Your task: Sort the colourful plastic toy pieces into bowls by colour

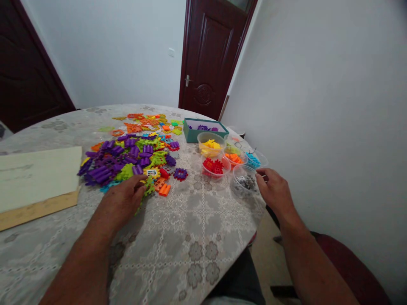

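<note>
On the lace-patterned bench (187, 220) before a dark door (210, 55), the left hand (125, 197) pinches a green piece (149, 186); the right hand's (275, 188) fingertips, upper right of centre, are unclear.

Wears nothing on the left hand (124, 198) or the right hand (276, 191); shows bare skin along the left forearm (92, 250) and the right forearm (310, 256), with rounded knuckles, slim wrists and forearms that widen toward the elbows. Wears dark, near-black trousers (241, 277), plain and matte in the part that shows. Has a strip of pale grey cloth (224, 301) at the lap, too little in view to tell the kind of garment
</note>
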The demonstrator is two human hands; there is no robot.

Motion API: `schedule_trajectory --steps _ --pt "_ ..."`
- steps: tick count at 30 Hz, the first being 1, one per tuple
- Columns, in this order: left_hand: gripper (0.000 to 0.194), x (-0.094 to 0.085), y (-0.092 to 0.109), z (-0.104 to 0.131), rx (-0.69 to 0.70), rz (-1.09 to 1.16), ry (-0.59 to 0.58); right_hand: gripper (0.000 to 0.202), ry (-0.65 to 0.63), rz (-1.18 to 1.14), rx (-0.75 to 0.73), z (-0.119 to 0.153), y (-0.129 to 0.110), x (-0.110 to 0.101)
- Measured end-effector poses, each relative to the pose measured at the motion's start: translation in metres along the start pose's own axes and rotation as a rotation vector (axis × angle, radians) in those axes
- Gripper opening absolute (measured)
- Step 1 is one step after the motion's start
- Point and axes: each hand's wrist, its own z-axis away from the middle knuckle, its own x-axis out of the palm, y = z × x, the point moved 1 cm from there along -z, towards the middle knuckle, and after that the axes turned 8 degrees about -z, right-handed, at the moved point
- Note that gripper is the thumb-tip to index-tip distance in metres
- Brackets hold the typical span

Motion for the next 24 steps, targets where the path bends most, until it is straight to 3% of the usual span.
schedule_trajectory --steps 5,9,11,13,15,19,21,24 --pt "0.044 -0.010 0.010 0.006 -0.022 0.049 -0.004 0.024 -0.125 -0.174 -0.128 0.007 -0.065 0.010" --pt "0.042 -0.013 0.014 0.009 -0.022 0.122 0.008 0.024 -0.529 -0.354 -0.279 0.008 -0.116 0.038" --pt "0.042 -0.013 0.014 0.010 -0.020 0.152 -0.002 0.029 -0.731 -0.393 -0.355 0.007 -0.134 0.061" --pt "0.041 -0.013 0.014 0.011 -0.024 0.176 -0.012 0.031 -0.851 -0.395 -0.417 0.003 -0.146 0.089" --pt "0.041 -0.013 0.014 0.012 -0.024 0.198 -0.011 0.030 -0.872 -0.378 -0.456 -0.001 -0.156 0.122" --pt "0.040 -0.012 0.014 0.013 -0.034 0.220 -0.015 0.029 -0.724 -0.343 -0.439 -0.001 -0.172 0.177" --pt "0.039 -0.011 0.014 0.013 -0.048 0.214 -0.019 0.028 -0.653 -0.333 -0.381 0.004 -0.178 0.192" --pt "0.040 -0.010 0.014 0.012 -0.057 0.207 -0.009 0.023 -0.615 -0.338 -0.321 0.012 -0.181 0.199"
